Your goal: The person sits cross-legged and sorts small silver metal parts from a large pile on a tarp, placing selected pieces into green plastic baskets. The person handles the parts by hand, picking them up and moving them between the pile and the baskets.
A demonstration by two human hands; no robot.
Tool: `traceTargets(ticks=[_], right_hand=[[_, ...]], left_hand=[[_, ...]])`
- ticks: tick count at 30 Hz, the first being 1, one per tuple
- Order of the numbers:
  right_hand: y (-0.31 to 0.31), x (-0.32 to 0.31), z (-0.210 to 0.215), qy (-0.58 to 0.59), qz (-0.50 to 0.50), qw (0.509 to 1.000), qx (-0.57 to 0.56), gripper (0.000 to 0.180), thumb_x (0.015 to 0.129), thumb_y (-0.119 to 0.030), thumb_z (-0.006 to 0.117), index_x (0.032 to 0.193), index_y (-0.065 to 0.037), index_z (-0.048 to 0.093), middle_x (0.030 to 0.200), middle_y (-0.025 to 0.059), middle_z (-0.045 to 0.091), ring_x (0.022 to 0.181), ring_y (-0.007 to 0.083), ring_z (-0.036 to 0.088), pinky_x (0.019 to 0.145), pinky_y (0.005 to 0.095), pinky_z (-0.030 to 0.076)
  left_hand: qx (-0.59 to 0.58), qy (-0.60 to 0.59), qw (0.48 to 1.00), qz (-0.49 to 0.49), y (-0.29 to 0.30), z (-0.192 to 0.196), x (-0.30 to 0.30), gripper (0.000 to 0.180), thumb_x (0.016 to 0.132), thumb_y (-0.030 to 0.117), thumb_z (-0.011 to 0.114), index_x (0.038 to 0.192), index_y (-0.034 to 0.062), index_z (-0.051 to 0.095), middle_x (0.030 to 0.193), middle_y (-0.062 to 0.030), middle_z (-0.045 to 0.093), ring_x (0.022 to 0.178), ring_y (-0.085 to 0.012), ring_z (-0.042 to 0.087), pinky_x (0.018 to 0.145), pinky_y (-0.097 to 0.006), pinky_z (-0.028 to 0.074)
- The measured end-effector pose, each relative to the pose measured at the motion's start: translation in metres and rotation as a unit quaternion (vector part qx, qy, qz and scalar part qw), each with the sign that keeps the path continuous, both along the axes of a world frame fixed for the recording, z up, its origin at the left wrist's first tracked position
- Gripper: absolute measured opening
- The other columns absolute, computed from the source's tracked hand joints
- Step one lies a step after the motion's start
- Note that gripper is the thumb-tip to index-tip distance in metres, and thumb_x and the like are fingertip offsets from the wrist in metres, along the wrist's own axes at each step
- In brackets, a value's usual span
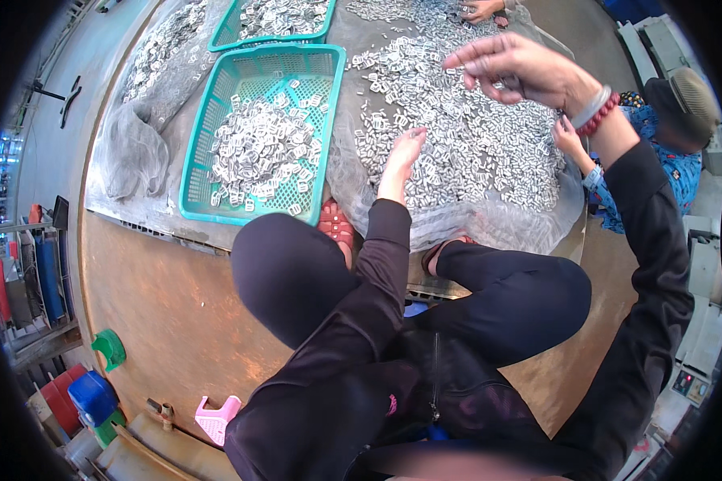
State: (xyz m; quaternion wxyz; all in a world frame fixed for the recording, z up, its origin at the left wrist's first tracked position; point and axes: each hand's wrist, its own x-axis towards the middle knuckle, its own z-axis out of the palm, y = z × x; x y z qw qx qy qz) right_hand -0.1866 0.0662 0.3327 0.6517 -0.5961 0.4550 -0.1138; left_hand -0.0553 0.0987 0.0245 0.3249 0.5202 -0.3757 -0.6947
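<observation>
Small silver metal buckles (457, 152) lie in a wide loose heap in front of me, spread over a grey mesh sheet (345, 172). My left hand (407, 152) is low at the heap's left side; its fingers are partly turned away, and nothing shows in it. Higher up and farther right, my right hand (521, 68) is raised above the heap. Its index finger is stretched out, the others are loosely bent, and no buckle is visible in it. Left of my left hand stands a turquoise plastic basket (334, 104) with a pile of the same buckles inside.
Behind it is a second turquoise basket (273, 38) of buckles. More mesh (136, 152) lies at the left. Another person (654, 144) reaches in from the right, and another hand (480, 10) shows at the far edge. A pink stool (218, 417) stands on the brown floor (168, 305).
</observation>
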Motion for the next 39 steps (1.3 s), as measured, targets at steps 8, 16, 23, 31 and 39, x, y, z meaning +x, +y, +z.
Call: traceTargets(ticks=[8, 16, 23, 31, 39], right_hand=[[0.034, -0.072, -0.235, 0.155, -0.077, 0.985, -0.016, 0.041, 0.077, -0.020, 0.069, 0.113, -0.003, 0.057, 0.074, 0.0061, 0.062, 0.054, 0.0116, 0.055, 0.048, 0.0262, 0.046], [0.098, -0.039, -0.352, 0.087, -0.286, 0.939, -0.172, 0.028, 0.079, -0.004, 0.061, 0.105, 0.000, 0.053, 0.087, 0.0151, 0.055, 0.074, 0.0272, 0.060, 0.061, 0.0341, 0.049], [0.103, -0.057, -0.332, -0.314, -0.438, 0.836, 0.105, 0.017, 0.083, -0.006, 0.062, 0.097, -0.004, 0.053, 0.078, 0.0036, 0.058, 0.063, 0.0118, 0.060, 0.048, 0.0236, 0.049], [0.128, -0.090, -0.337, -0.425, -0.477, 0.749, 0.176, 0.017, 0.090, -0.023, 0.057, 0.088, -0.006, 0.054, 0.075, 0.0032, 0.056, 0.066, 0.0112, 0.056, 0.044, 0.0206, 0.038], [0.094, -0.207, -0.365, 0.126, -0.596, 0.790, -0.069, 0.030, 0.085, -0.008, 0.056, 0.115, -0.004, 0.058, 0.063, 0.0057, 0.057, 0.044, 0.0083, 0.049, 0.037, 0.0233, 0.038]], left_hand=[[0.090, 0.269, 0.958, 0.033, -0.011, -0.013, 0.025, 0.043, 0.093, 0.030, 0.050, 0.118, -0.0050, 0.046, 0.105, -0.0160, 0.054, 0.093, -0.0265, 0.059, 0.083, -0.039, 0.052], [0.008, -0.095, 0.995, -0.002, 0.002, -0.025, 0.036, 0.037, 0.093, 0.027, 0.045, 0.116, -0.0022, 0.049, 0.096, -0.0201, 0.061, 0.088, -0.0306, 0.061, 0.075, -0.041, 0.049], [-0.108, -0.574, 0.796, -0.160, 0.060, -0.037, -0.013, 0.041, 0.092, 0.039, 0.044, 0.105, 0.0002, 0.036, 0.082, -0.0271, 0.060, 0.079, -0.0447, 0.060, 0.069, -0.053, 0.045], [-0.169, -0.419, 0.886, -0.101, 0.034, -0.021, -0.014, 0.031, 0.087, 0.028, 0.057, 0.088, -0.0015, 0.050, 0.079, -0.0245, 0.058, 0.076, -0.0401, 0.058, 0.068, -0.046, 0.043], [-0.279, -0.436, 0.845, -0.137, 0.005, 0.027, -0.042, 0.023, 0.088, 0.026, 0.054, 0.091, 0.0034, 0.053, 0.087, -0.0235, 0.053, 0.081, -0.0413, 0.054, 0.070, -0.049, 0.041]])
